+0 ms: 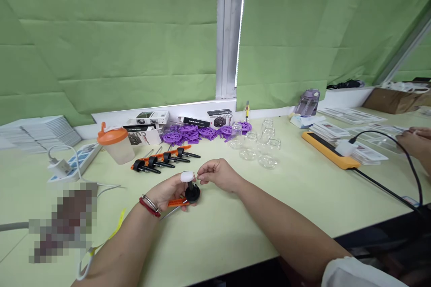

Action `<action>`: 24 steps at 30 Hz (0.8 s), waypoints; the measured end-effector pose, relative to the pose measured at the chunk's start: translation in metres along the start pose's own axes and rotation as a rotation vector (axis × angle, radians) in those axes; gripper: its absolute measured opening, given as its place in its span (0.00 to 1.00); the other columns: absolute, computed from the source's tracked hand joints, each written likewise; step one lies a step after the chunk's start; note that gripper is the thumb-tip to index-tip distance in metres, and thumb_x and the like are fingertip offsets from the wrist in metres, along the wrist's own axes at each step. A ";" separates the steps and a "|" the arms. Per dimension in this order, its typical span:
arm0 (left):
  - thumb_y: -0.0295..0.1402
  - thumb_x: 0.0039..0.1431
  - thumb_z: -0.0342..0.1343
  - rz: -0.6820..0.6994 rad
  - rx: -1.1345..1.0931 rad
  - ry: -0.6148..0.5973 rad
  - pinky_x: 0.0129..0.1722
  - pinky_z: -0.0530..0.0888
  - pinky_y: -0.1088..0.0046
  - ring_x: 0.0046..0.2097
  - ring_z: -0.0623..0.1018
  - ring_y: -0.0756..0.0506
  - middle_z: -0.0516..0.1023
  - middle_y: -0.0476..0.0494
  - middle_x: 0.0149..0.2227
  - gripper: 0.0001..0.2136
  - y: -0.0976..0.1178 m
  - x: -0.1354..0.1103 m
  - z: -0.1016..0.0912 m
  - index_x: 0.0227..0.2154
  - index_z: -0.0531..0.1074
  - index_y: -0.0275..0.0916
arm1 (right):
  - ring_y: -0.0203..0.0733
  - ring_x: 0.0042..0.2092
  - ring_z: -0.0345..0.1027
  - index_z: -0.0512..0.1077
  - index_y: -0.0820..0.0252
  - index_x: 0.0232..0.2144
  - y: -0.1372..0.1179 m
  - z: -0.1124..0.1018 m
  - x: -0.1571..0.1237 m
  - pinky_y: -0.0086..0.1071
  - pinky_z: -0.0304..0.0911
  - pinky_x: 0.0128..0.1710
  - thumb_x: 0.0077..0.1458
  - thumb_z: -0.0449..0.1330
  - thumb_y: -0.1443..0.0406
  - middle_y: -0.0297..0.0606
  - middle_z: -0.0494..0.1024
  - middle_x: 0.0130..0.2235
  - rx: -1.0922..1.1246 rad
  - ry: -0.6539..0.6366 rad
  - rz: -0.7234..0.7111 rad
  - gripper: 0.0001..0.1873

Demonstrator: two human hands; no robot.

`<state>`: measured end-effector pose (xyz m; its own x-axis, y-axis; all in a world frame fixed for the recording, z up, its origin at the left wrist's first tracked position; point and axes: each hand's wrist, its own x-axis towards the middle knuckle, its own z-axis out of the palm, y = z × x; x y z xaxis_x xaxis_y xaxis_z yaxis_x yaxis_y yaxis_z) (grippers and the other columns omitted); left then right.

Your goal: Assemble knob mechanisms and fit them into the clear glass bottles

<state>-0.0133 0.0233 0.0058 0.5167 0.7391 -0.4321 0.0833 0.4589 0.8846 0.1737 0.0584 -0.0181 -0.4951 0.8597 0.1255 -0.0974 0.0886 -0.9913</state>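
Observation:
My left hand [168, 192] is closed round a small tool with a black round base [192, 193], an orange handle [178, 202] and a thin metal rod, held just above the table. A small white cap [187, 176] sits on top of the tool. My right hand [218, 174] is right beside it, fingers pinched at the white cap. Behind my hands lie several more black and orange tools [164, 159] in a row.
Purple plastic wheels [198, 132], clear glass cups [257, 148], small boxes [148, 119] and an orange-lidded container [116, 143] stand further back. A white power strip [76, 161] lies left, a yellow power strip [328, 151] with black cable right. Another person's hand [415, 143] works at far right.

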 end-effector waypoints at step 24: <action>0.47 0.48 0.56 0.034 0.053 0.021 0.18 0.67 0.75 0.30 0.77 0.42 0.74 0.44 0.30 0.18 0.000 0.001 0.003 0.36 0.64 0.39 | 0.35 0.30 0.67 0.74 0.62 0.24 -0.012 0.009 -0.001 0.31 0.64 0.36 0.37 0.67 0.65 0.31 0.75 0.26 -0.119 -0.174 -0.079 0.08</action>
<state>-0.0100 0.0227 0.0055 0.5021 0.7643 -0.4046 0.1115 0.4067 0.9067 0.1677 0.0516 -0.0058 -0.6328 0.7488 0.1973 -0.0444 0.2193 -0.9746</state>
